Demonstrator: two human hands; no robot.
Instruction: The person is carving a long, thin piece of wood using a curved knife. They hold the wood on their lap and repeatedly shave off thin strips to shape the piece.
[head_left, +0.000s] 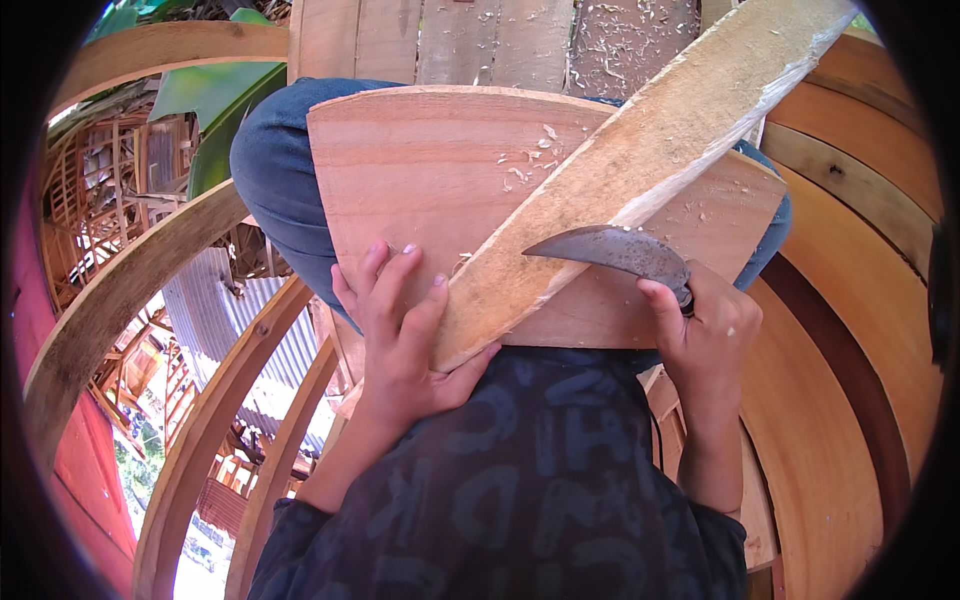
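A long pale wooden plank [640,150] runs slantwise from my lap up to the far right, its right edge shaved white. Under it, a wide board [430,150] with a curved far edge lies across my thighs. My left hand [395,330] holds the plank's near end between thumb and fingers, and its outer fingers spread over the board. In my right hand [705,330] is a curved knife [610,248], its dark handle mostly hidden by the closed fingers. The blade points left and crosses over the plank's right edge.
Pale shavings [535,155] lie on the board, and more are scattered on the slats [635,45] beyond it. Curved wooden ribs [220,410] rise at the left, with corrugated metal sheets [210,300] visible below between them. Curved planking [840,280] closes the right side.
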